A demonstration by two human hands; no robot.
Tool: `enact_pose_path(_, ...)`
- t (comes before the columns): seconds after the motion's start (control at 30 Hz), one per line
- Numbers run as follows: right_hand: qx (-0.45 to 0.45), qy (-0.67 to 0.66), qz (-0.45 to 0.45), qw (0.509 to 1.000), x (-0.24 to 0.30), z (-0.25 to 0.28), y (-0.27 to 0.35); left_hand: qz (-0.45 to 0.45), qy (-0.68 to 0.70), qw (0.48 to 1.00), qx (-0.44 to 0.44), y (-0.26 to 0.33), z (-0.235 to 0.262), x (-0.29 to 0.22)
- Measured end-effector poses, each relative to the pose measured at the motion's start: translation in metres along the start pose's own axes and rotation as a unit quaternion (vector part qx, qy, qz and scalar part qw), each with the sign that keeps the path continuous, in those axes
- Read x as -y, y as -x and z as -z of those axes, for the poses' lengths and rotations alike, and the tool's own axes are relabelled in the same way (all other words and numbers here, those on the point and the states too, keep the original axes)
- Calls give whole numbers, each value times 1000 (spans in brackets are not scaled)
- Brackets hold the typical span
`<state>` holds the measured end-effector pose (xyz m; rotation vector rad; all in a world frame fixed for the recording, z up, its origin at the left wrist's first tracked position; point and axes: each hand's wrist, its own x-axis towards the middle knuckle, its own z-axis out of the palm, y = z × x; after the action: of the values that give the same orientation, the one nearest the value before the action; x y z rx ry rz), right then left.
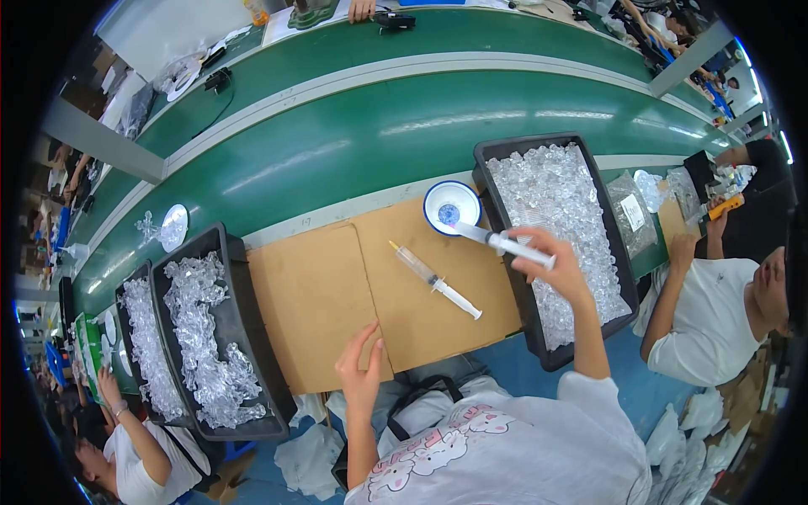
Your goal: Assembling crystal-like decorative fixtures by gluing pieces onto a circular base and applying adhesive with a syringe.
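Note:
My right hand (549,259) grips a large syringe (498,242) by its plunger end. The syringe slants down to the left, its tip over a white enamel bowl (433,198) with a blue rim. Something bluish lies in the bottom of that bowl. A second syringe (429,276), with a yellowish tip and white plunger, rests on the cardboard sheet (311,290). Near the cardboard's front edge hovers my left hand (360,366), fingers apart and holding nothing.
To the right stands a black bin (623,278) full of clear plastic pieces. Two more black bins (268,353) (172,337) with clear pieces are on the left. Clear parts (172,227) lie on the green bench (337,135). Co-workers sit at both sides.

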<state>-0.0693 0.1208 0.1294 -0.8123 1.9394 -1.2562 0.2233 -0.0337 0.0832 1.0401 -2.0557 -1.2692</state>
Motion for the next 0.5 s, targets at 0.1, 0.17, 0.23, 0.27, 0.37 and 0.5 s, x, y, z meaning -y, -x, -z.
enact_pose_path(0.1, 4, 145, 101, 984, -4, -32, 27, 0, 11, 1000, 7, 2, 0, 3)
enact_pose_path(0.17, 3, 108, 68, 992, -1, -56, 41, 0, 11, 1000, 10, 3, -1, 5)
enact_pose_path(0.23, 2, 68, 36, 997, -3, -75, 49, -14, 3, 1000, 14, 3, -3, 8)
enact_pose_path(0.27, -6, 35, 13, 999, -7, -83, 52, -14, 3, 1000, 14, 4, -2, 9)
enact_pose_path(0.37, -19, -10, -18, 1000, -7, -91, 50, -19, 6, 1000, 13, 5, -1, 8)
enact_pose_path(0.5, -48, -85, -6, 995, -15, -94, 47, -11, 12, 1000, 13, 6, 4, 7)
